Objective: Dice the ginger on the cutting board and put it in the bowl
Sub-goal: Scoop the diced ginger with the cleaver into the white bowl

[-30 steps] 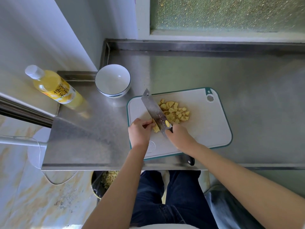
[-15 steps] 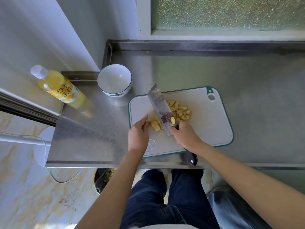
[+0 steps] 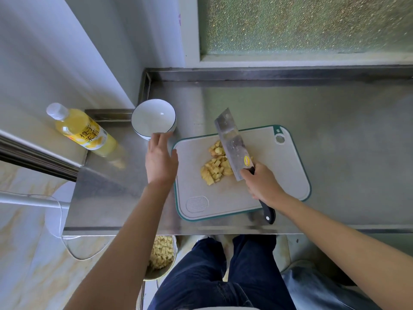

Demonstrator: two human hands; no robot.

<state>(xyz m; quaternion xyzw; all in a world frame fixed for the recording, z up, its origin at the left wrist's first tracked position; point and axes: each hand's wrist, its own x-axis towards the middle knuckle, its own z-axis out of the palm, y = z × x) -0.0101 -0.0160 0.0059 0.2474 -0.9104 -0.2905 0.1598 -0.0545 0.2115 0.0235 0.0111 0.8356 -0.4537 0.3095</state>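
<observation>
Steel counter (image 3: pixel 335 130). Right hand (image 3: pixel 262 184) grips cleaver (image 3: pixel 232 144) by the black handle, blade tilted, lying over the right side of the diced ginger (image 3: pixel 215 170) on cutting board (image 3: pixel 274 173). Left hand (image 3: pixel 161 159) has straight fingers and holds nothing, fingertips at the near rim of the white bowl (image 3: pixel 153 116); contact unclear. Bowl sits just off the board's far-left corner. Yellow bottle (image 3: pixel 82 130) stands left of bowl.

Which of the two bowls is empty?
The white bowl on the counter, by the left hand, is empty. The lower bowl, under the counter's edge, holds yellow cubes.
</observation>
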